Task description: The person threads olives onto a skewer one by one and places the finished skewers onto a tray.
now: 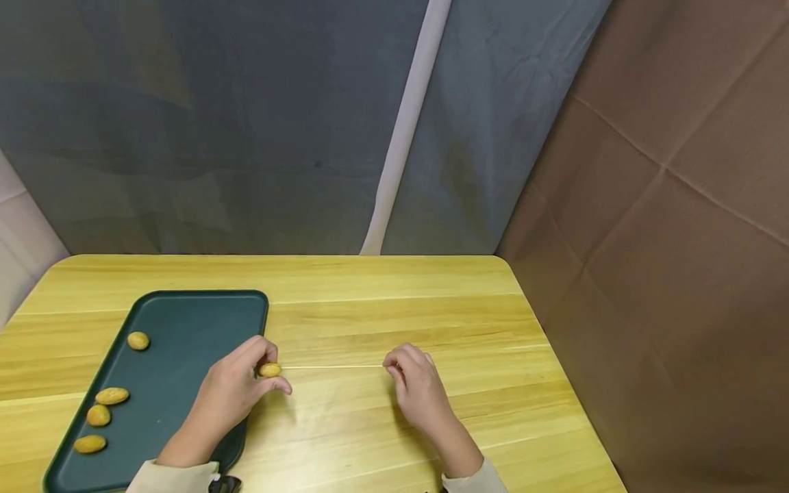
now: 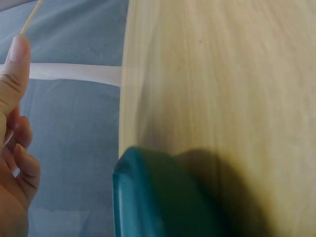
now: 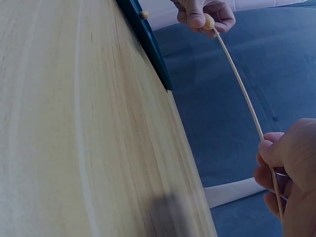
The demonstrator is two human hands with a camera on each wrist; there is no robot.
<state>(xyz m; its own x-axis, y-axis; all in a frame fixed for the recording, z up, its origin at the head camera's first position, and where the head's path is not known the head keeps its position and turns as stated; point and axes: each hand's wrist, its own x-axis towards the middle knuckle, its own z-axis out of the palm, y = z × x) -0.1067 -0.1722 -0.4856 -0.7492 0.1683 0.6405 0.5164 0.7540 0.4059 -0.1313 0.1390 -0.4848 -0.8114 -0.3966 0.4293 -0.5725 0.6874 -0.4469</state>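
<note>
My left hand (image 1: 227,392) pinches a small oval yellow-brown piece (image 1: 269,370), fruit- or potato-like, between thumb and fingers beside the tray's right edge. A thin wooden skewer (image 1: 333,367) runs level across to my right hand (image 1: 422,394), which grips it above the table. In the right wrist view, the skewer (image 3: 242,89) meets the piece (image 3: 209,21) at its far end, and its near end passes under my right fingers. The left wrist view shows my thumb (image 2: 19,52) with a bit of skewer beyond it; the piece is hidden there.
A dark green tray (image 1: 197,322) lies on the left of the wooden table (image 1: 345,424). Several similar yellow-brown pieces (image 1: 111,396) sit along its left side. Grey cloth (image 1: 277,137) hangs behind the table, and brown cloth (image 1: 666,274) along the right.
</note>
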